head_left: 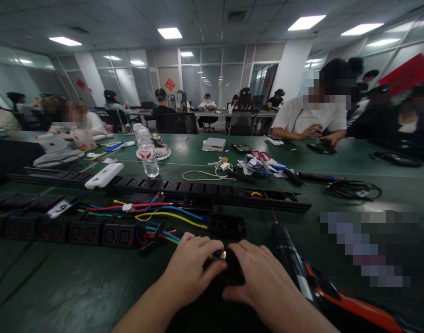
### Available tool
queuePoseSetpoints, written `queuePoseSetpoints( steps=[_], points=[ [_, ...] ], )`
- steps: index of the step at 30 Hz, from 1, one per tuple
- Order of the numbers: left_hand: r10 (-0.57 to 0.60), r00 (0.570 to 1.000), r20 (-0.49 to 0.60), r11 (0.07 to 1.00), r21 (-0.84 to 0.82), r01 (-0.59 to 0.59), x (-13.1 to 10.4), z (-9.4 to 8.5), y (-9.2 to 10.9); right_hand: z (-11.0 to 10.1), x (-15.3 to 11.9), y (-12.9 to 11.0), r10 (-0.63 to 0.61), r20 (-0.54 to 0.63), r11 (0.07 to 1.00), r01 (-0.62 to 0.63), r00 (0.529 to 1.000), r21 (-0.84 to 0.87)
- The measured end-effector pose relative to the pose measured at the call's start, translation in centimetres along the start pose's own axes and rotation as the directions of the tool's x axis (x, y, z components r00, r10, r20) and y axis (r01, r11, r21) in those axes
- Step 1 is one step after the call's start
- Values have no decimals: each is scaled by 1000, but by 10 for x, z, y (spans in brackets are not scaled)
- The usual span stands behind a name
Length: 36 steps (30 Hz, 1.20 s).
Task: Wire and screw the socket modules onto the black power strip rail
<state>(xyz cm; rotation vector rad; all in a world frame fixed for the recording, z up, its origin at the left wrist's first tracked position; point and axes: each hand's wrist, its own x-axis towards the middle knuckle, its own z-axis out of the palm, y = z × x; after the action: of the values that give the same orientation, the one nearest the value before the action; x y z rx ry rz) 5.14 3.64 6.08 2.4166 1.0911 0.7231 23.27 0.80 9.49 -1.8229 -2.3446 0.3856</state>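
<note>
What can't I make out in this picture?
In the head view:
Brass-coloured piece: mostly hidden by the left hand.
Black part: largely hidden by the right hand and shadow.
Drill: rear cut off by the bottom edge.
Bottle label: lettering too small and blurred.
Pixelated patch: whatever lies beneath is masked.

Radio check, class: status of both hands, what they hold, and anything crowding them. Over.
Left hand pinching shiny piece. Right hand gripping black part. Drill lying close by, right side.
</note>
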Motion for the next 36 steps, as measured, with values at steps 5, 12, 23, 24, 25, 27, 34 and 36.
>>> queuePoseSetpoints(
  steps=[5,12,23,24,25,27,34,36],
  points=[
    [41,999,-33,992,122,-37,0,5,1,-6,1,2,64,29,997,-65,998,47],
    [56,996,-68,994,92,-50,3,12,1,-13,-4,7,45,18,996,-46,999,72],
    [-9,962,-271,998,58,26,1,5,9,-24,-8,9,-43,72,999,41,997,24],
    [-23,963,-269,996,80,46,0,4,10,-25,-10,9,-39,78,999,38,996,20],
    [-39,967,-251,992,106,67,-2,3,11,-26,-12,9,-37,85,999,36,996,13],
    [-75,981,-177,981,165,105,-4,3,12,-28,-15,9,-41,100,999,42,994,-8],
    [-145,989,20,962,235,136,-2,14,7,-34,-15,3,-91,101,976,109,991,-187],
    [-133,991,33,972,201,123,-2,13,6,-37,-12,-3,-112,100,959,134,989,-251]
  ],
)
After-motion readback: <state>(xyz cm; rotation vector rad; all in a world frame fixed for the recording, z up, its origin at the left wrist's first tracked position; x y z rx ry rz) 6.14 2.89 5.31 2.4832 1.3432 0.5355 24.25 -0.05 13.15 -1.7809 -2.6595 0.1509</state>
